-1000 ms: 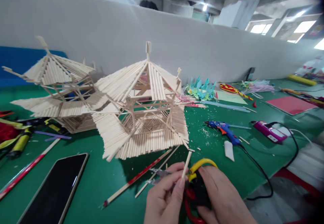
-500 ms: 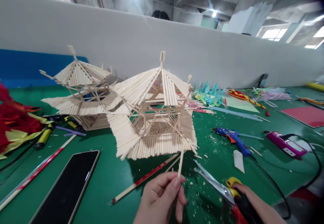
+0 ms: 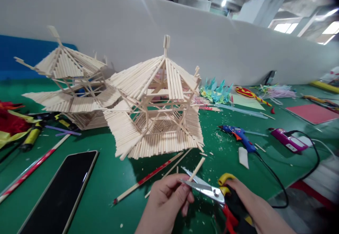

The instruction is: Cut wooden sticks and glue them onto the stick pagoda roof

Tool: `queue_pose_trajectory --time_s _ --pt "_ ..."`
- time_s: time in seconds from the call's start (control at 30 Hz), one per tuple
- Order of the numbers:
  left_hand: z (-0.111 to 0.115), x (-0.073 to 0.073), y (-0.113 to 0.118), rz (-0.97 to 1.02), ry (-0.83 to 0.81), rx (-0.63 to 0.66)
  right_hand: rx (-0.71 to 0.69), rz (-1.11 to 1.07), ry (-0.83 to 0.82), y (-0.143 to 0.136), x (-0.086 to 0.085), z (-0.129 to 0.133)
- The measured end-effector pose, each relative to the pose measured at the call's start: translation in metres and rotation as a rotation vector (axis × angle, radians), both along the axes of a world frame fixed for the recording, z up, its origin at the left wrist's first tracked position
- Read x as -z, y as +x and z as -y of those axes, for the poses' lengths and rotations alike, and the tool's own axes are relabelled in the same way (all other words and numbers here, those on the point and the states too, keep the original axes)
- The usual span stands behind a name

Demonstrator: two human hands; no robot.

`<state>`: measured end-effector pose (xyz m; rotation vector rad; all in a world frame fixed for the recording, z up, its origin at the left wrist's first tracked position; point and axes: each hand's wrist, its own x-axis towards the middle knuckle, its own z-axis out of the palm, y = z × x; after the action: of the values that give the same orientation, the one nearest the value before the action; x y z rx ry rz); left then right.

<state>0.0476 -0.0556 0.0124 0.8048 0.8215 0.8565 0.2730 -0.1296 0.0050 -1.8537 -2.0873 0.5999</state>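
Observation:
Pinched between the fingertips of my left hand is a short wooden stick, tilted up to the right. My right hand grips the yellow and black handles of the scissors. Their blades are parted, with the stick between them close to my left fingertips. Just beyond my hands stands a pavilion model built of thin wooden sticks, its roof partly open at the front. A red and natural stick lies on the green table below it.
A second stick pavilion stands at the left, behind a phone. On the right lie a blue glue gun, a purple device with a cable, and a red sheet. Turquoise paper pieces sit near the wall.
The scissors have moved left and up, and their blades now straddle the stick. The stick has left the model's edge and leans further right. The view has shifted slightly.

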Motion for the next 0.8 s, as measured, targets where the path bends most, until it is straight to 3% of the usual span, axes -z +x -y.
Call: queue_pose_trajectory --time_s 0.33,0.8 --pt "-0.001 0.007 -0.002 -0.063 0.076 -0.005 0.025 -0.023 -0.159 -0.007 0.001 -0.006" --pt "-0.002 0.005 -0.006 -0.234 0.199 0.092 0.027 -0.093 -0.219 -0.016 -0.012 -0.009"
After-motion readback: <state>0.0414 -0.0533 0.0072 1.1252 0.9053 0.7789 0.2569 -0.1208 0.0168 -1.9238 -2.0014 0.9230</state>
